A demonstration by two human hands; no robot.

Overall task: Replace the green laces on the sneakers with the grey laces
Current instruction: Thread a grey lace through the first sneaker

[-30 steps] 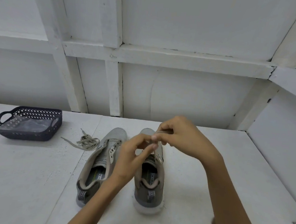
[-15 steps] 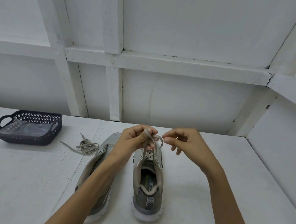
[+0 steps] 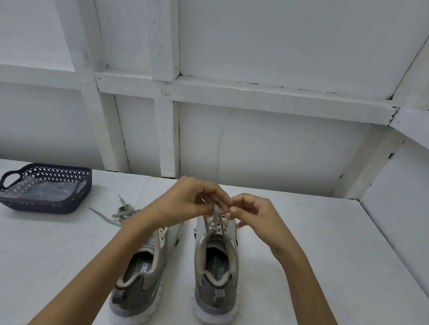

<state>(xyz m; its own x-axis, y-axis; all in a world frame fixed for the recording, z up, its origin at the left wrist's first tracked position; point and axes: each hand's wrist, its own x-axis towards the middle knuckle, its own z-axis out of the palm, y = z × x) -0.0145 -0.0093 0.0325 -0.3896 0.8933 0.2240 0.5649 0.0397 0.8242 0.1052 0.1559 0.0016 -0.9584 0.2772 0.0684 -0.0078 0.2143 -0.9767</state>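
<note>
The left hand and right hand meet fingertip to fingertip, both pinching a lace that rises from the right sneaker directly beneath them. The left sneaker lies under the left forearm, and a loose lace lies left of that wrist. If either pinch slips, I'd expect the lace to slacken and slide back through its eyelets.

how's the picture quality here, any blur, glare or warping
Head view: the light is soft and even, with no glare and only faint shadows beside the sneakers. The wide lens splays and bends the wall beams toward the frame edges. The right hand is slightly motion-blurred at its fingertips, where it meets the left hand at the lace.
</note>
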